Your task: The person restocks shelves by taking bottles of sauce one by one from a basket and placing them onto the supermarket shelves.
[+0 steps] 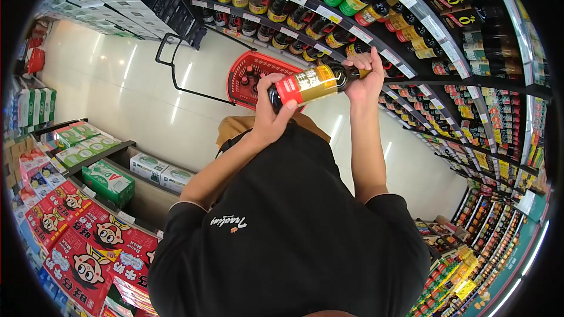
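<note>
A dark bottle [311,85] with a red and gold label lies nearly level across the front of the body, held between both hands. My left hand [272,108] is wrapped round its base end, the thumb on the red part of the label. At the neck end, my right hand [364,76] is closed round the bottle's neck. Just beyond and below the bottle, a red shopping basket [239,70] with a long black handle stands on the floor, several small dark bottles [251,74] inside it.
Shelves of bottles with price tags [352,30] curve across the top and right. Stacked white and black boxes [129,0] stand at the upper left. Red milk cartons [88,240] and a green box [108,183] are at the lower left. Pale floor [147,70] lies between.
</note>
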A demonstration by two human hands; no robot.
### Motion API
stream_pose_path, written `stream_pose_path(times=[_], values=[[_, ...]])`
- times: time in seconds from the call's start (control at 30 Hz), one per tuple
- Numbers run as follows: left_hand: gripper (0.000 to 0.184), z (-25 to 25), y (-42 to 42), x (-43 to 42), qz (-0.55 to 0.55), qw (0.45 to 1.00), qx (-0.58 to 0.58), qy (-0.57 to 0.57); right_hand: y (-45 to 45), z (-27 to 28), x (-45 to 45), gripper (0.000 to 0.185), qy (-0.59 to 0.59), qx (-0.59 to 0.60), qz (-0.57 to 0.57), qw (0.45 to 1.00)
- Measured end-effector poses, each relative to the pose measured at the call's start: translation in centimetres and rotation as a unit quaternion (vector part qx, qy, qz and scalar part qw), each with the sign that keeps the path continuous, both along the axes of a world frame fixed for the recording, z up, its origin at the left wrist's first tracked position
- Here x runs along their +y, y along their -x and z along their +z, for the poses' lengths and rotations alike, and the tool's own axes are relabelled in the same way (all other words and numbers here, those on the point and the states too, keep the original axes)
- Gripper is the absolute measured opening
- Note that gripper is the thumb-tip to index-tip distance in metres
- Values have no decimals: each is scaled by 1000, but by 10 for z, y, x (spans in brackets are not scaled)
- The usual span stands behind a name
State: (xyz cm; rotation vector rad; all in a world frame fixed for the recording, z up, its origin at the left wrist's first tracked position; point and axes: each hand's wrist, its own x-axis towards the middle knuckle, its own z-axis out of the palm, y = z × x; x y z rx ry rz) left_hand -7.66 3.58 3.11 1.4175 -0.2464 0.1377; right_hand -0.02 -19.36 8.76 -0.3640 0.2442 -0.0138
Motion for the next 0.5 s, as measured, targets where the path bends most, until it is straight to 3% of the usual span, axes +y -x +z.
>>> stream_pose_path(times=[0.03,0.13,0.2,0.27,0.3,0.4,0.43,0.5], values=[[55,0,2,-2,23,990,-118,-77,0,-2,-7,32,-25,-5,19,999],[57,8,6,-17,0,994,-99,-36,4,15,-17,38,-14,-46,17,999],[54,13,11,-26,-48,993,72,83,9,22,-28,37,15,-129,23,991],[51,12,5,-31,-147,934,258,200,13,27,-40,33,47,-184,31,981],[48,13,7,-39,-136,928,293,187,14,27,-47,32,67,-213,44,974],[49,16,8,-49,-235,928,278,79,19,21,-72,31,82,-262,86,958],[54,1,7,-59,-229,948,208,77,22,17,-80,31,77,-270,100,955],[59,-2,9,-68,-257,946,198,5,26,12,-92,31,60,-280,127,950]])
